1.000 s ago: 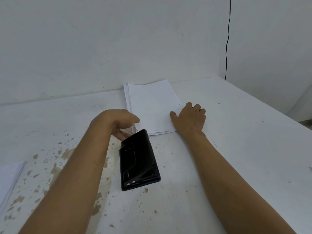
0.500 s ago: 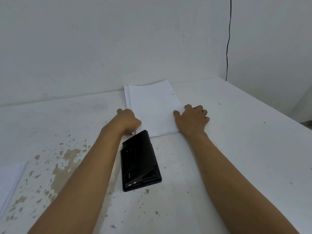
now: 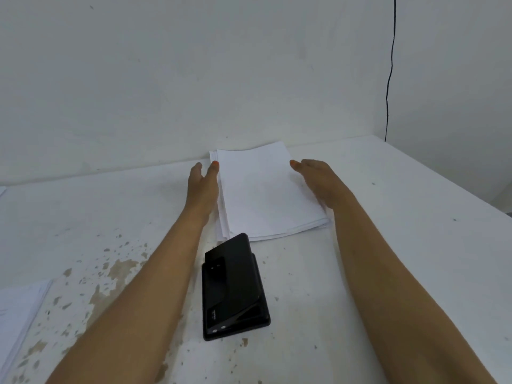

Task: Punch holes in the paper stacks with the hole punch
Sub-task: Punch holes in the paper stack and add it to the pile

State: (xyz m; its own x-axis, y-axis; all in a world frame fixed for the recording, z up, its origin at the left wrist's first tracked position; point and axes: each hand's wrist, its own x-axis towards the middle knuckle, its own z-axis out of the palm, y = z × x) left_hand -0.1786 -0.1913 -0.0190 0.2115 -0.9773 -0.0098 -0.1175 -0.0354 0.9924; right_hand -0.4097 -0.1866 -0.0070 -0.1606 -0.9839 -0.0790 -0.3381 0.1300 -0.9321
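A white paper stack [image 3: 263,192] lies on the table near the back wall. My left hand [image 3: 203,184] presses with straight fingers against the stack's left edge. Along the right edge, my right hand [image 3: 318,180] does the same, fingers extended. The black hole punch [image 3: 234,288] lies flat on the table just in front of the stack's near left corner, between my forearms; neither hand touches it.
A second pile of white paper [image 3: 16,320] sits at the left edge of the white table [image 3: 388,245], whose surface is chipped with brown patches. The wall stands right behind the stack. A black cable [image 3: 390,67] hangs in the right corner.
Both hands slid forward from the stack's near corners to its long sides, fingers now straight. The left hand left the hole punch area. The stack looks squarer.
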